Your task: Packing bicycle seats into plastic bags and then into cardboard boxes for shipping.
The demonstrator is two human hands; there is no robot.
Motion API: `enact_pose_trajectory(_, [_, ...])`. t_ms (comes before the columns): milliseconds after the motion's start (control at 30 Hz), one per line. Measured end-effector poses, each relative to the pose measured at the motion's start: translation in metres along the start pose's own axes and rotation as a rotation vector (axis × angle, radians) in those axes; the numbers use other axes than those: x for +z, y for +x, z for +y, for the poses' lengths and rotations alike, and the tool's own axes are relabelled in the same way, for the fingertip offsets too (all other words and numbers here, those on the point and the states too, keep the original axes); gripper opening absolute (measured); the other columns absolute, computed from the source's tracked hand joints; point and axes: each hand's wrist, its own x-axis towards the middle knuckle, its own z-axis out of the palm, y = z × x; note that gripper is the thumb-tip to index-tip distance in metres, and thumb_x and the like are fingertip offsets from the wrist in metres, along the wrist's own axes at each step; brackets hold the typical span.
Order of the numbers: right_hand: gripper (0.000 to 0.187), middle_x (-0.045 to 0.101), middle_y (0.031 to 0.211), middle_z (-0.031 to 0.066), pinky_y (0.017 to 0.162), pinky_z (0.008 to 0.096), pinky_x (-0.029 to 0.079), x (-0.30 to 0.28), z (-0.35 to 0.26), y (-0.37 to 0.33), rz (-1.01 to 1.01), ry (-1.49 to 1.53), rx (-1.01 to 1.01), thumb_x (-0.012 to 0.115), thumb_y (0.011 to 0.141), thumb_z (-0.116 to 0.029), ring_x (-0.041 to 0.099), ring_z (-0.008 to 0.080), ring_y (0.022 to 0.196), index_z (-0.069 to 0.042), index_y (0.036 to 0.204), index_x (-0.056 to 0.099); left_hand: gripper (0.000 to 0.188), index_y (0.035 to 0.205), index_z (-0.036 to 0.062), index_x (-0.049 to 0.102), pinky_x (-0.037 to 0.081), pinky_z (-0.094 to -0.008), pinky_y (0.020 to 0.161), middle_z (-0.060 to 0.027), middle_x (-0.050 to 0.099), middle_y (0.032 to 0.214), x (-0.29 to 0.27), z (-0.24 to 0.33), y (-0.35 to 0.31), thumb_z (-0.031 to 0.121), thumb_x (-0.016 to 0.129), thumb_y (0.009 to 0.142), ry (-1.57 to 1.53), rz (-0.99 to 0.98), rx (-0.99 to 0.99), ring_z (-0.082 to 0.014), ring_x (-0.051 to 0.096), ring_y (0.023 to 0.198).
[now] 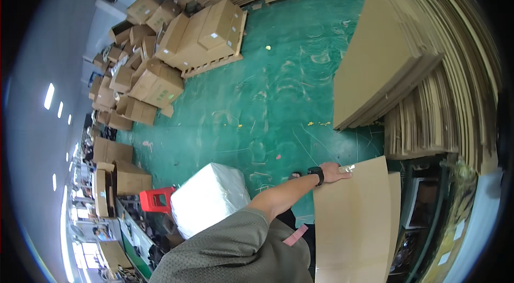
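My left hand (334,173), with a black watch (316,176) on its wrist, is closed over the upper left corner of a tall brown cardboard sheet (353,224). A finger lies along the face of the sheet, beside a shiny piece of clear tape (349,168). The sheet stands upright to the right of my body and runs out of view at the bottom. Behind its right edge shows a second brown cardboard piece (395,213). My right hand is not in view.
Flattened cardboard stacks (385,53) lean at the right, above a dark shelf (420,202). A white wrapped block (210,197) and a red stool (156,199) stand at my left. Farther off are a loaded pallet (214,63) and heaped cartons (155,85) on the green floor (289,95).
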Motion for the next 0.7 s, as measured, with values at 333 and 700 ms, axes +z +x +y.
enact_pose_trajectory(333, [0.118, 0.069, 0.102, 0.0222, 0.079, 0.0477, 0.051, -0.038, -0.178, -0.256, 0.233, -0.176, -0.230, 0.023, 0.076, -0.093, 0.064, 0.0350, 0.090, 0.009, 0.117, 0.064, 0.091, 0.082, 0.0019, 0.073, 0.053, -0.0442, 0.070, -0.0182, 0.072, 0.086, -0.215, -0.224, -0.052, 0.088, 0.045, 0.075, -0.264, 0.211, -0.209, -0.0355, 0.070, 0.084])
enact_pose_trajectory(700, [0.110, 0.070, 0.104, 0.0233, 0.085, 0.0452, 0.050, 0.178, -0.497, -0.520, 0.024, -0.146, -0.768, 0.031, 0.079, -0.089, 0.065, 0.0356, 0.096, 0.009, 0.115, 0.066, 0.091, 0.102, 0.0018, 0.071, 0.054, -0.0476, 0.083, -0.0243, 0.070, 0.100, -0.522, -0.534, -0.162, 0.085, 0.044, 0.077, -0.512, 0.737, -0.528, -0.0394, 0.068, 0.098])
